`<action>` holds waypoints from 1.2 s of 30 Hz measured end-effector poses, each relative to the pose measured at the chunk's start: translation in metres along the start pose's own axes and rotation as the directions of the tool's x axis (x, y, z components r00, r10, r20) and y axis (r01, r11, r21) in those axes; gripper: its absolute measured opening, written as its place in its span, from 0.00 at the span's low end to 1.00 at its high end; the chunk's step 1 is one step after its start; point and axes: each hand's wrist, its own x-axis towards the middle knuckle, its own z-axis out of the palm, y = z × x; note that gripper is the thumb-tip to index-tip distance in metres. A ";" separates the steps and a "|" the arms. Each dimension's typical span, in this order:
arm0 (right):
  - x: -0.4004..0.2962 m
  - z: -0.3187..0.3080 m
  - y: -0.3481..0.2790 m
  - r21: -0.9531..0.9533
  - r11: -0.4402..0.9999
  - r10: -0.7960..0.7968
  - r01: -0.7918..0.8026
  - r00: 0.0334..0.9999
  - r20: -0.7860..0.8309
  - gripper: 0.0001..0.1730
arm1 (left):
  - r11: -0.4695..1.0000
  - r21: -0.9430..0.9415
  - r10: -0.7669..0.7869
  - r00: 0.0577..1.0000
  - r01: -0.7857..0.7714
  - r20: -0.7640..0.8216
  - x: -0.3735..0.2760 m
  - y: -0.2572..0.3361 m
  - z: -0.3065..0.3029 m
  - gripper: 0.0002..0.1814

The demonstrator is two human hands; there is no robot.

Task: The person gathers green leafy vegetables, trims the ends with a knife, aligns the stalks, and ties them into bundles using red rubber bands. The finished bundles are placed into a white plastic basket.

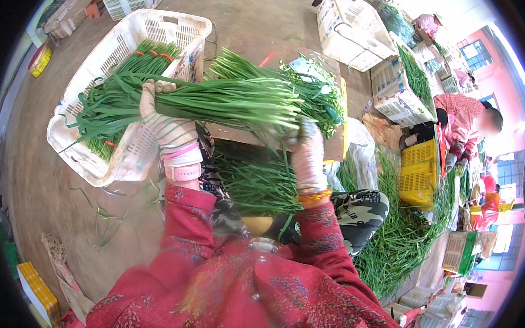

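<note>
My left hand [165, 120], in a striped knit glove, grips a thick bunch of long green chives [230, 99] by its leafy part. The bunch lies level, with pale stem ends to the right and loose leaf tips drooping over the crate. At the stem ends is my right hand [307, 155], also gloved. Its fingers are blurred, so their grip is unclear; a few thin strands hang beside it. Under the bunch stands a low wooden board [246, 135] bearing more chives [244, 66] and cut stem bits [332, 85].
To the left, a white plastic crate [126, 169] holds chive bundles with red bands [161, 56]. Loose chives [257, 177] lie between my legs, and a large heap [399, 253] is at the right. Beyond are a yellow crate [417, 170], white crates [356, 32] and a seated person [462, 113].
</note>
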 end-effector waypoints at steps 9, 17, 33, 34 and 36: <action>-0.007 -0.087 -0.033 -0.832 0.424 -0.265 0.358 0.927 0.265 0.15 | 0.999 -0.012 -0.038 0.949 0.044 0.314 0.009 0.009 -0.005 0.15; 0.006 0.010 -0.010 -0.814 0.136 -0.521 0.565 0.739 0.426 0.13 | 0.999 -0.008 -0.028 0.946 0.033 0.324 0.005 0.009 0.002 0.13; 0.005 0.006 0.024 -0.256 0.965 0.035 0.059 0.937 0.348 0.11 | 0.998 0.001 -0.054 0.899 0.060 0.435 -0.004 0.003 0.007 0.09; 0.004 0.006 0.024 -0.352 0.923 -0.034 0.158 0.942 0.333 0.11 | 0.998 0.013 -0.059 0.903 0.060 0.426 -0.006 0.002 0.009 0.09; 0.001 0.005 0.022 -0.524 0.810 -0.117 0.263 0.948 0.295 0.10 | 0.998 0.043 -0.069 0.914 0.056 0.399 -0.009 -0.002 0.011 0.09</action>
